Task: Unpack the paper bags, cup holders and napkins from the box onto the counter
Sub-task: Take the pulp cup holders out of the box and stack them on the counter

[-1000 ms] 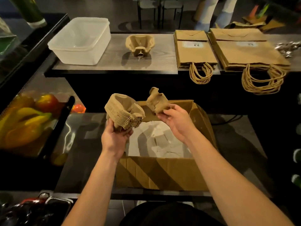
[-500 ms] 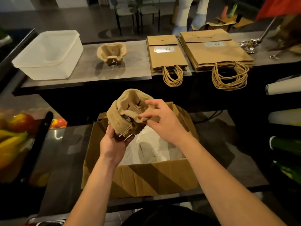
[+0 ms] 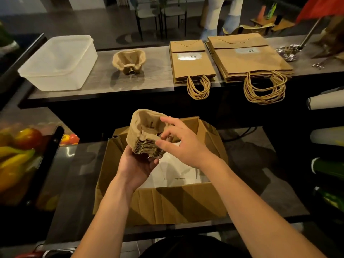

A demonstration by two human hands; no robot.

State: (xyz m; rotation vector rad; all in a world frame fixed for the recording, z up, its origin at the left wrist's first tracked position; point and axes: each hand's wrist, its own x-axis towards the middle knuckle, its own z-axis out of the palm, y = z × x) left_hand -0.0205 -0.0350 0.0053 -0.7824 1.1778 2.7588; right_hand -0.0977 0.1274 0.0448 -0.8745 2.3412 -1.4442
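The left hand (image 3: 136,165) grasps a stack of cup holders (image 3: 147,135) from below, above the open box (image 3: 162,203). The right hand (image 3: 183,144) covers the stack's right side, thumb and forefinger pinching its top edge. White paper in the box (image 3: 175,174) is half hidden by the hands; whether it is napkins is unclear. On the counter (image 3: 158,71) sit one cup holder (image 3: 129,61) and two piles of paper bags (image 3: 191,62), handles overhanging the edge.

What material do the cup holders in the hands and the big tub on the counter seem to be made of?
Cup holders: apparently moulded paper pulp, matte tan, with rough, soft-edged stacked rims. Tub: likely plastic, translucent milky white with a slight sheen; the counter shows dimly through its wall.
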